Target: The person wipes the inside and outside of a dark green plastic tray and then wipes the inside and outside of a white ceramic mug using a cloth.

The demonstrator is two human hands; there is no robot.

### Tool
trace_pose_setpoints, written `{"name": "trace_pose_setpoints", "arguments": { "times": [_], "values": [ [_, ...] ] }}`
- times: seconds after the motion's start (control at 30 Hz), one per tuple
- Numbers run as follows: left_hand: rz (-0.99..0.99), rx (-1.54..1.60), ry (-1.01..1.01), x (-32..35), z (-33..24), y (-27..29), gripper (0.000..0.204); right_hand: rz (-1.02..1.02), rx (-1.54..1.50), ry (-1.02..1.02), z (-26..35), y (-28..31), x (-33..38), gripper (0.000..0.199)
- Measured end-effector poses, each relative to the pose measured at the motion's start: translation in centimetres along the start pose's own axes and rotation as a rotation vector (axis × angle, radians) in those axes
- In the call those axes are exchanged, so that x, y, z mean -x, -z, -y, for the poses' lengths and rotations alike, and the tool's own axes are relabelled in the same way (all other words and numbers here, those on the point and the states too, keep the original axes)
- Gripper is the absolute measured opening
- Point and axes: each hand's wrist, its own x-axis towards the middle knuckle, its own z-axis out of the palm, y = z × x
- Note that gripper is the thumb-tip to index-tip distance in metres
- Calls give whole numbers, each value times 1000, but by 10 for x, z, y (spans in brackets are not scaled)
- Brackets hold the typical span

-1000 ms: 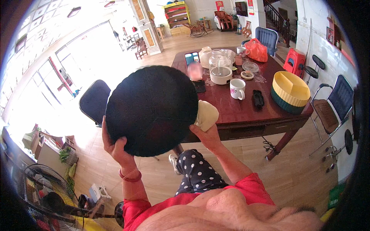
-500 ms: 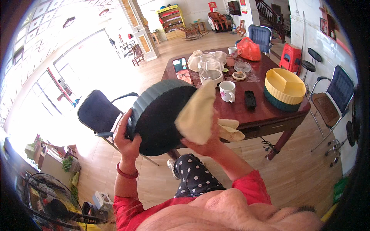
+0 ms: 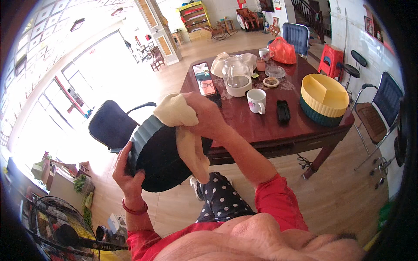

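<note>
My left hand (image 3: 130,174) grips the side of a round dark green container (image 3: 156,167) with a ribbed wall, held tilted in front of me. Bunched in my right hand (image 3: 204,115) is a cream cloth (image 3: 174,109), pressed on the far rim of that container, with one end hanging down across its dark face. Over on the table's right side, a yellow divided tray (image 3: 324,98) sits on another dark green ribbed container (image 3: 320,116).
On the dark red table (image 3: 272,130) are a flowered mug (image 3: 257,102), a black case (image 3: 283,112), a glass kettle (image 3: 237,78), a phone (image 3: 203,78), a glass ashtray (image 3: 275,71) and a red plastic bag (image 3: 283,50). A blue chair (image 3: 114,124) stands left; a fan (image 3: 61,228) is at lower left.
The cloth and my right hand have moved left and up, from beside the container onto its far rim. The container has come lower and slightly left with my left hand.
</note>
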Motion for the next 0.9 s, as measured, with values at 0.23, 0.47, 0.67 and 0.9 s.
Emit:
{"name": "trace_pose_setpoints", "arguments": {
  "times": [0.23,0.47,0.67,0.9],
  "values": [
    [-12,-36,-6,11,19,7,70,-74,182,309,33,-23,1,48],
    [-92,82,62,22,20,22,72,119,107,16,21,-10,6,53],
    [-95,126,97,24,19,16,77,11,-381,-69,12,-17,31,60],
    [-254,395,106,25,20,27,81,94,-825,-587,-1,4,12,48]
  ]
}}
